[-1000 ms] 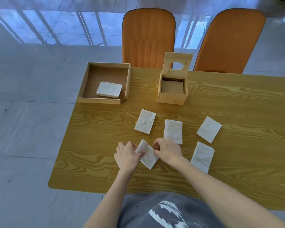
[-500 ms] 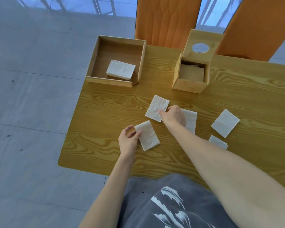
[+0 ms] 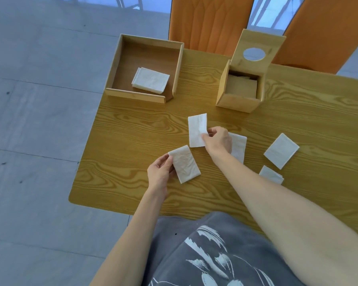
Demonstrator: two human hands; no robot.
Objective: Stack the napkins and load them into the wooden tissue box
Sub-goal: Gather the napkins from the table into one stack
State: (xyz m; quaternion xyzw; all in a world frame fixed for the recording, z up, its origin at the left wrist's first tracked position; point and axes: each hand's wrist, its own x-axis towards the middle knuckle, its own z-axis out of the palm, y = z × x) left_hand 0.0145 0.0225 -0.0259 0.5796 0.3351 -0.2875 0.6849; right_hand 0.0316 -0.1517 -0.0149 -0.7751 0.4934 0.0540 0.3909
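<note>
Legible text, labels, numbers: none. Grey shirt (image 3: 215, 254), near the table edge, bears only a white wordless graphic.

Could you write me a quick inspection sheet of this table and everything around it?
Surface: wooden table, mostly bare.
Job's things: tissue box, lid open; five loose napkins; a napkin stack in the open tray.
Clutter: nothing seen.
Hands: left hand pinches one napkin; right hand pinches another napkin.
Cables: nothing seen.
Surroundings: two orange chairs, grey tiled floor.
</note>
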